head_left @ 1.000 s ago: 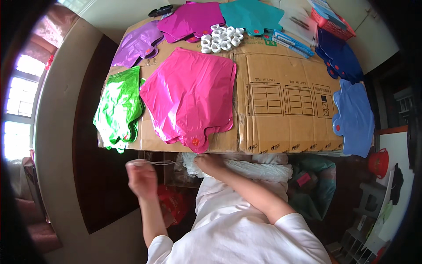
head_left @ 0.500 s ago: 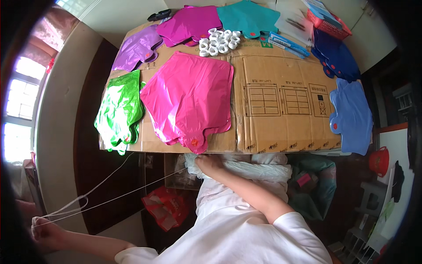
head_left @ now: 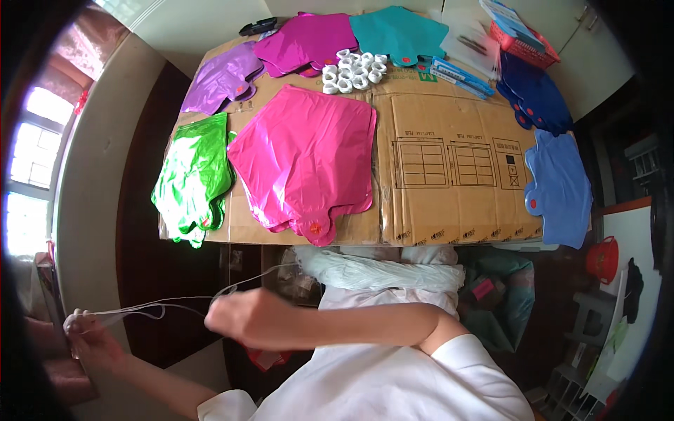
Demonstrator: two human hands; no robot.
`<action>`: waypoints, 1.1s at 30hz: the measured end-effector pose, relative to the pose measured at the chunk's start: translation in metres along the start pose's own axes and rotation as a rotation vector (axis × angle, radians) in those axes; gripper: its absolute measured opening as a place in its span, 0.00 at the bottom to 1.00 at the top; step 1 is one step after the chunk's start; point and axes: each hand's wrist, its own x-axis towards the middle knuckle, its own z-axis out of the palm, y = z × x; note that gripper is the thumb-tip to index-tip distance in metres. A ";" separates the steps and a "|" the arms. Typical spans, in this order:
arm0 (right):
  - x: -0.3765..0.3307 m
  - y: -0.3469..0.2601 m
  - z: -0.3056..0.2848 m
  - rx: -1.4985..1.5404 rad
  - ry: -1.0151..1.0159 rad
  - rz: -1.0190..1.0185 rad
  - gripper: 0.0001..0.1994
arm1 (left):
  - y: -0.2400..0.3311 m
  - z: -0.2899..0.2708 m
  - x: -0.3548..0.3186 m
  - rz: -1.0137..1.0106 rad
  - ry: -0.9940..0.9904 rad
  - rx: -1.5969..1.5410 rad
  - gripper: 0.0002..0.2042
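Left hand [head_left: 88,337]: I see it far out to my left, low in the view, clenched on the looped end of the white string [head_left: 151,307].
White string: several thin strands run taut from the left hand to the right hand, off the table, below its near edge.
Right hand [head_left: 239,319]: I see it reaching across my body, fingers pinched shut on the string; a strand climbs from it toward the white bundle [head_left: 382,270].
White bundle: a long hank of white cord lying just under the table's near edge, middle.
Green foil balloon [head_left: 193,175]: flat, at the table's near left corner, hanging a little over the edge.
Purple foil balloon [head_left: 221,77]: flat, left side, toward the far edge.
Pink foil balloon [head_left: 305,161]: flat, left of centre, its neck at the near edge.
Cardboard table top [head_left: 449,203]: bare brown sheet right of centre.
White rings [head_left: 351,70]: a cluster near the far edge, centre.
Teal foil balloon [head_left: 397,31]: far edge, centre.
Blue foil balloon [head_left: 558,186]: right edge, overhanging.
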 end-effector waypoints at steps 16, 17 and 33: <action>-0.204 0.012 -0.236 -1.065 -0.180 0.994 0.04 | -0.129 0.088 -0.026 -0.395 -0.779 1.544 0.08; -0.215 0.010 -0.245 -1.099 -0.164 1.095 0.04 | -0.130 0.094 -0.027 -0.376 -0.851 1.558 0.10; -0.099 0.017 -0.129 0.175 -0.122 0.441 0.30 | -0.150 0.188 -0.059 0.123 -1.256 1.121 0.10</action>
